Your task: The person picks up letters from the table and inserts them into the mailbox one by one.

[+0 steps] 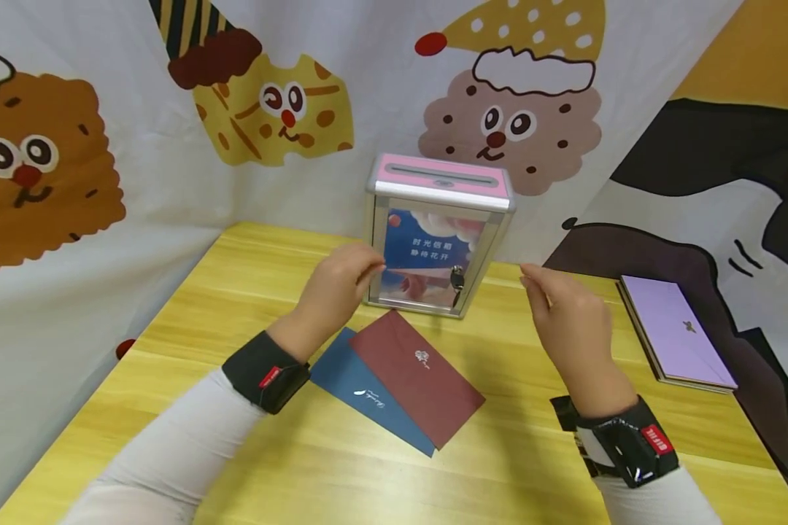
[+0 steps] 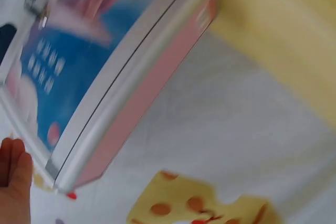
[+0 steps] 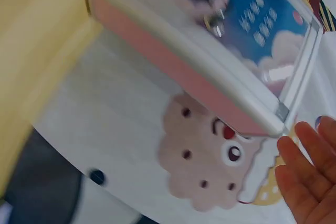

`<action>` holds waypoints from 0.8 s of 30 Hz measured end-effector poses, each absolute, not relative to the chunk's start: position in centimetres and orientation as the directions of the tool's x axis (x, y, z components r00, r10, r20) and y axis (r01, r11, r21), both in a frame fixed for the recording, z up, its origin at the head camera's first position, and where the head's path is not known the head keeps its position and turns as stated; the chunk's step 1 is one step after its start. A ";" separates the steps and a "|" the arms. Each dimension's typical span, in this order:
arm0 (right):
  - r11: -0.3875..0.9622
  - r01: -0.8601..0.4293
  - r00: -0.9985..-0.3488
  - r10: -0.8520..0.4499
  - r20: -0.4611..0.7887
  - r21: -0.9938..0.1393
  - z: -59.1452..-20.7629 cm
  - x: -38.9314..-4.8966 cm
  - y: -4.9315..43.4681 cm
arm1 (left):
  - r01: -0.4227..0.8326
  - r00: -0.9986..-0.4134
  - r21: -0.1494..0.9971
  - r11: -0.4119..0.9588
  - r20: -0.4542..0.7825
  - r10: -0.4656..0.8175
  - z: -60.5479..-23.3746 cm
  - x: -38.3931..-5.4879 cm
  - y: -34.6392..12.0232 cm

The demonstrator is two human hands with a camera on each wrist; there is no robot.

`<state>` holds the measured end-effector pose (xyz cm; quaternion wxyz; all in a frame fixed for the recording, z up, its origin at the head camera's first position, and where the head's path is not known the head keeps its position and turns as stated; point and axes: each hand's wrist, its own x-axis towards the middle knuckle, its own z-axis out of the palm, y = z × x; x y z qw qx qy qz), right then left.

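A pink and silver letter box with a clear front door stands at the back of the table, a slot in its top. Keys hang at the door's right edge. My left hand hovers by the box's left side, fingers loosely bent and holding nothing. To the right of the box, my right hand hangs in the air, its fingers relaxed with nothing between them. In front of the box lies a dark red envelope, partly covering a blue envelope.
A lilac notebook lies at the right side of the wooden table. Behind the table hangs a white cloth printed with cartoon biscuits and cheese. Both wrists carry black straps.
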<state>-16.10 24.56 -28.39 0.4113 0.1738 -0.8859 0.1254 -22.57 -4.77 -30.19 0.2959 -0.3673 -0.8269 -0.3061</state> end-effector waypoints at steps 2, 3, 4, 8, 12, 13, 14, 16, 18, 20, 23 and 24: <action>0.916 -0.383 -0.651 -0.176 0.738 -0.120 -29.8 -15.2 24.4 | 0.757 -0.625 0.340 0.558 0.628 0.464 -31.7 -21.9 -4.9; 0.920 -0.368 -0.675 -0.162 0.720 -0.138 -30.5 -14.7 24.3 | 0.743 -0.652 0.356 0.567 0.579 0.490 -32.3 -21.8 -4.8; 0.922 -0.355 -0.697 -0.152 0.701 -0.153 -31.2 -14.3 24.2 | 0.731 -0.674 0.367 0.575 0.524 0.521 -32.9 -21.7 -4.6; 0.929 -0.310 -0.770 -0.120 0.626 -0.204 -33.8 -12.2 23.4 | 0.700 -0.713 0.368 0.612 0.299 0.635 -34.4 -21.9 -3.1; 0.930 -0.261 -0.842 -0.087 0.533 -0.261 -35.9 -10.5 22.7 | 0.716 -0.675 0.332 0.614 0.108 0.730 -35.2 -22.8 -0.6; 0.929 -0.247 -0.858 -0.078 0.508 -0.276 -36.3 -10.1 22.6 | 0.724 -0.661 0.324 0.610 0.073 0.746 -35.5 -23.1 0.1; 0.928 -0.240 -0.868 -0.074 0.491 -0.285 -36.7 -9.8 22.5 | 0.732 -0.648 0.315 0.605 0.044 0.761 -35.7 -23.3 0.7; 0.926 -0.223 -0.886 -0.063 0.459 -0.303 -37.3 -9.2 22.4 | 0.742 -0.627 0.304 0.598 -0.002 0.779 -36.1 -23.9 1.7; 0.926 -0.221 -0.891 -0.064 0.449 -0.307 -37.9 -8.8 22.4 | 0.753 -0.612 0.285 0.593 -0.028 0.791 -36.5 -24.4 2.5; 0.926 -0.228 -0.888 -0.070 0.455 -0.302 -38.3 -8.6 22.5 | 0.753 -0.604 0.282 0.595 -0.064 0.794 -36.8 -24.8 3.0; 0.925 -0.238 -0.881 -0.077 0.467 -0.296 -38.7 -8.4 22.7 | 0.739 -0.603 0.286 0.610 -0.124 0.788 -37.2 -25.3 3.7; 0.924 -0.239 -0.881 -0.077 0.468 -0.297 -38.7 -8.4 22.7 | 0.730 -0.601 0.296 0.615 -0.149 0.785 -37.3 -25.4 3.9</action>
